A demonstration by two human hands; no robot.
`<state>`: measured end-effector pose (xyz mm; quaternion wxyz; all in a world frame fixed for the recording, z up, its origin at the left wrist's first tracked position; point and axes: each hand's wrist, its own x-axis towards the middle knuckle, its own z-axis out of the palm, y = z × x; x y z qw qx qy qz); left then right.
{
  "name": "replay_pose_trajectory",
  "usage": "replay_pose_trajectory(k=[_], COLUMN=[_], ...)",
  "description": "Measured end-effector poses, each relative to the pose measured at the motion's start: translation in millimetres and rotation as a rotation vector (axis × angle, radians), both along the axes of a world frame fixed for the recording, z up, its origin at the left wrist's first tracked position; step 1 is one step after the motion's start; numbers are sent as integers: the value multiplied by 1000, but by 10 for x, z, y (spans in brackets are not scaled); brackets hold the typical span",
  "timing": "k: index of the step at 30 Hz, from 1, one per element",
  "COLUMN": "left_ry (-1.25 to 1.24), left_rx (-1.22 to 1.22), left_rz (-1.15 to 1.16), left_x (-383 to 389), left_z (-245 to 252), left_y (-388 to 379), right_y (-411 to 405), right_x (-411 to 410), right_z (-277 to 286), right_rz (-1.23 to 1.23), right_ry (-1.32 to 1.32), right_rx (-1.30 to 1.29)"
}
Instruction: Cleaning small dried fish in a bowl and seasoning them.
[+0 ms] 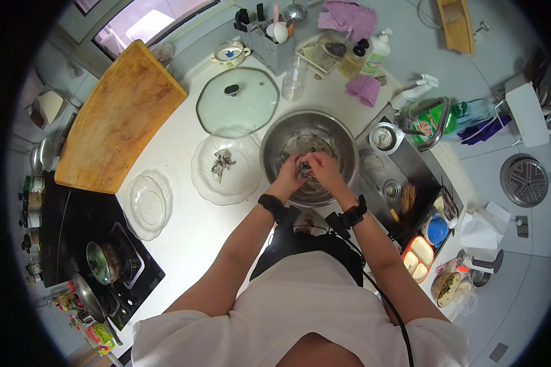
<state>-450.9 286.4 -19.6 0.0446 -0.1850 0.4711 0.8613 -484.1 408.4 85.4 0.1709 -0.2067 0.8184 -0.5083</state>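
Note:
A wide stainless-steel bowl (275,133) stands on the white counter before me, with grey food pieces (314,142) inside. Both hands are over the bowl, close together. My left hand (292,174) and my right hand (325,170) grip one greyish piece of food (305,170) between their fingertips. The fingers hide much of it, so its kind cannot be told. To the left of the bowl, a clear scalloped plate (202,176) carries a small heap of similar grey-white pieces (222,166). The plate's far edge lies close to a glass pot lid (238,105).
A second clear dish (147,206) sits farther left, near a wooden cutting board (119,119) and a black cooktop (55,229) bearing a lidded pot (102,262). On the right are the sink (372,192) and its faucet (438,124). A plastic cup (294,85) stands behind the bowl.

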Motion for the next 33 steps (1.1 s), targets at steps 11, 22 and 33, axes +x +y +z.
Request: replay_pose_trajectory(k=[11, 22, 33], left_ry=[604, 343, 279], left_rx=[-1206, -1063, -1044], left_rz=[-20, -394, -389], left_x=[-158, -197, -107], left_z=[1161, 938, 830], left_y=[407, 412, 437], right_y=[8, 134, 144], right_x=[-64, 37, 93], right_z=[-251, -303, -430], right_rz=[-255, -410, -489], right_ry=[-1333, -1442, -1494], right_rx=[-1282, -1205, -1128])
